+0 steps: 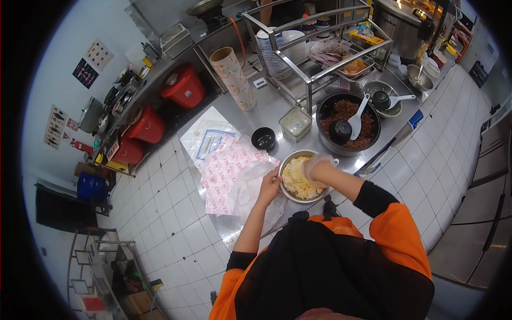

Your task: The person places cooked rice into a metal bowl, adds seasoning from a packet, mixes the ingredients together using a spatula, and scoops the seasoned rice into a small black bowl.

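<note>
A metal bowl [302,201] holds a crumbly yellow and white food that looks like rice [295,178]. My left hand [271,184] grips the bowl's left rim, thumb near the edge. Inside the bowl, on the right, is my right hand [318,169], covered by a clear plastic glove. Its fingers reach down into the food, and I cannot make out how they are bent. Beneath my left forearm lie pink-printed wrapping paper [226,173] and a thin clear plastic sheet [253,186].
Beyond the bowl stand a small black bowl [263,138], a lidded square container [295,124] and a large pot of reddish-brown food [349,120] with a white paddle [358,124]. A steel rack [308,96] rises behind. A patterned paper roll [233,80] stands at back left.
</note>
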`<state>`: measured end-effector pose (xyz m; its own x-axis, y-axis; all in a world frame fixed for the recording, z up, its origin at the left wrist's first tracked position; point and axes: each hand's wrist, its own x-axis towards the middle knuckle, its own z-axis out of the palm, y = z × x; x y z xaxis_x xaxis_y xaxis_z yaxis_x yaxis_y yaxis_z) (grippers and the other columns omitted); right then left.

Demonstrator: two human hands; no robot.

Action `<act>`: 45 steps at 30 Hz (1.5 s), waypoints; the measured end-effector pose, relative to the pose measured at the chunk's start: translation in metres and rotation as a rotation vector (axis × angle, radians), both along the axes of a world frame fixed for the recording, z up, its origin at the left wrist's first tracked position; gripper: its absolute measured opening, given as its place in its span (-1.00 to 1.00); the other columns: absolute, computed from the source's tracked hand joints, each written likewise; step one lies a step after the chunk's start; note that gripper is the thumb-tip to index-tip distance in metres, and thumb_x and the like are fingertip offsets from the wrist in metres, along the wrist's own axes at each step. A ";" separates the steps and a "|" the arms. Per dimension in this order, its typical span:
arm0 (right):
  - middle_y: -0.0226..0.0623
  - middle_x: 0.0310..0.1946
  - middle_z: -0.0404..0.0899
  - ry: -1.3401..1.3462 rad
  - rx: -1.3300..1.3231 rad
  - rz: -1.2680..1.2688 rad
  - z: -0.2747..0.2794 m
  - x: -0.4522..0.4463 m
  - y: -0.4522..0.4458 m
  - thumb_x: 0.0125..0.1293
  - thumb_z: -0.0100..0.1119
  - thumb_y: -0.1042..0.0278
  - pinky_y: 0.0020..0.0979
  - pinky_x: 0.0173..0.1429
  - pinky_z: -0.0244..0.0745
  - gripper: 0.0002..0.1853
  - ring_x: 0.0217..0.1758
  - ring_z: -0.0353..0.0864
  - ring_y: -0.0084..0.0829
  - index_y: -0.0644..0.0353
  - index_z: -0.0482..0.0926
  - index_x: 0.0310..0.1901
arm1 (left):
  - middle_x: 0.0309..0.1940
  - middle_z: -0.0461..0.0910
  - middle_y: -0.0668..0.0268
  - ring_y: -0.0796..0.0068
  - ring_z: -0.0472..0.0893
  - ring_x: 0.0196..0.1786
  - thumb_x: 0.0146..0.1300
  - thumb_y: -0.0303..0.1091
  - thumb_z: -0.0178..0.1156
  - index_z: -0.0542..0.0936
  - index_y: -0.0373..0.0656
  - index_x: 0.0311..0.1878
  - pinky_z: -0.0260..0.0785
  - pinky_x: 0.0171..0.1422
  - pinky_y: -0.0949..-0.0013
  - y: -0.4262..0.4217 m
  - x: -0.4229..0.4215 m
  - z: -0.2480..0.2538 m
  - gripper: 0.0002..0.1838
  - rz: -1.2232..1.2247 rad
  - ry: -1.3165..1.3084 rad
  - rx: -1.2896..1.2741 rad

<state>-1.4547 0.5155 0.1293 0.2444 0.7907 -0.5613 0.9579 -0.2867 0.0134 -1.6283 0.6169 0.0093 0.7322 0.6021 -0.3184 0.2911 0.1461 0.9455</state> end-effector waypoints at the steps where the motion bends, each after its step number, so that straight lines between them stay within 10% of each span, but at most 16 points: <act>1: -0.10 -0.18 0.68 0.025 -0.032 0.036 0.013 0.000 0.001 -0.03 0.32 0.39 -0.25 -0.11 0.59 -0.59 -0.08 0.68 -0.21 0.18 0.65 -0.06 | -0.19 0.39 0.40 0.61 0.54 -0.32 0.32 -0.50 -0.01 0.38 0.01 0.34 0.50 -0.47 0.58 -0.002 -0.003 -0.001 -0.49 0.010 -0.011 0.019; 24: -0.03 -0.25 0.68 -0.130 0.114 -0.166 -0.001 0.013 -0.026 0.00 0.27 0.39 -0.22 -0.13 0.59 -0.69 -0.17 0.70 -0.15 0.23 0.65 -0.16 | -0.28 0.55 0.34 0.53 0.59 -0.37 0.27 -0.50 -0.03 0.34 -0.08 0.36 0.58 -0.46 0.46 -0.020 0.007 0.011 -0.46 0.116 -0.165 -0.280; 28: -0.07 -0.19 0.67 0.089 0.042 0.067 -0.090 0.071 0.009 0.06 0.25 0.31 -0.19 -0.08 0.57 -0.70 -0.11 0.68 -0.13 0.25 0.66 -0.17 | -0.33 0.53 0.37 0.53 0.59 -0.38 0.26 -0.53 -0.04 0.31 -0.14 0.37 0.55 -0.50 0.46 -0.010 0.009 0.016 -0.44 0.137 -0.173 -0.327; 34: 0.08 -0.22 0.64 0.082 0.114 0.192 -0.083 0.062 0.004 0.26 -0.06 0.27 -0.10 -0.06 0.54 -0.68 -0.17 0.65 0.04 0.32 0.63 -0.20 | -0.33 0.52 0.33 0.53 0.58 -0.47 0.23 -0.53 -0.01 0.34 -0.20 0.33 0.54 -0.56 0.49 -0.007 0.014 0.016 -0.45 0.168 -0.154 -0.284; 45: -0.06 -0.19 0.65 0.031 0.111 0.091 -0.013 -0.016 -0.024 0.29 -0.05 0.30 -0.15 -0.10 0.55 -0.75 -0.15 0.68 -0.09 0.23 0.58 -0.19 | -0.36 0.47 0.38 0.56 0.55 -0.49 0.28 -0.52 -0.01 0.33 -0.20 0.34 0.55 -0.55 0.50 -0.012 0.009 0.005 -0.48 0.198 -0.133 -0.163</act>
